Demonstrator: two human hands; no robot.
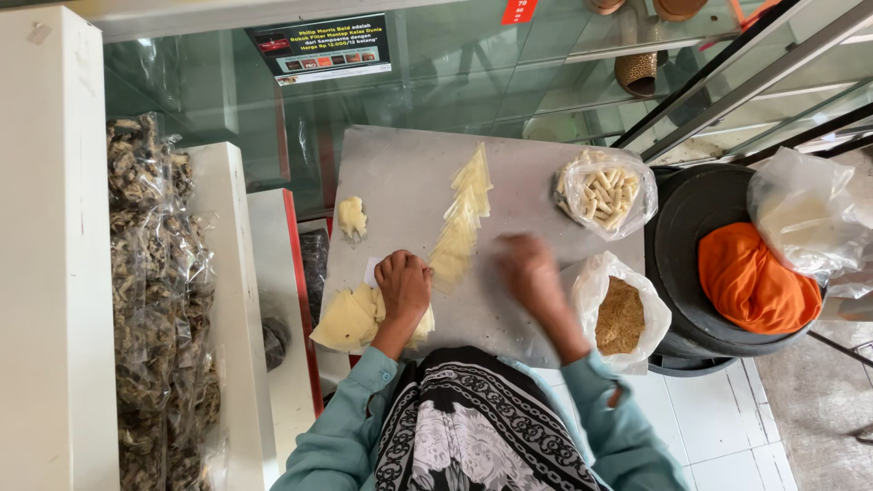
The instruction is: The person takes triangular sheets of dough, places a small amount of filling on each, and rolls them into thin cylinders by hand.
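My left hand (403,286) rests fist-like on a stack of pale yellow dough sheets (346,320) at the near left of the grey board (409,173). A row of overlapping triangular sheets (463,215) runs up the board's middle. My right hand (530,273) is blurred, hovering just right of that row's near end; whether it holds anything I cannot tell. A small lump of pale filling (352,217) sits at the board's left.
A clear bag of rolled pale sticks (604,192) lies at the board's far right; a bag of brown crumbs (620,315) at its near right. A black round pan (691,264) holds an orange cloth (753,280). Bagged dried goods (150,300) stand left.
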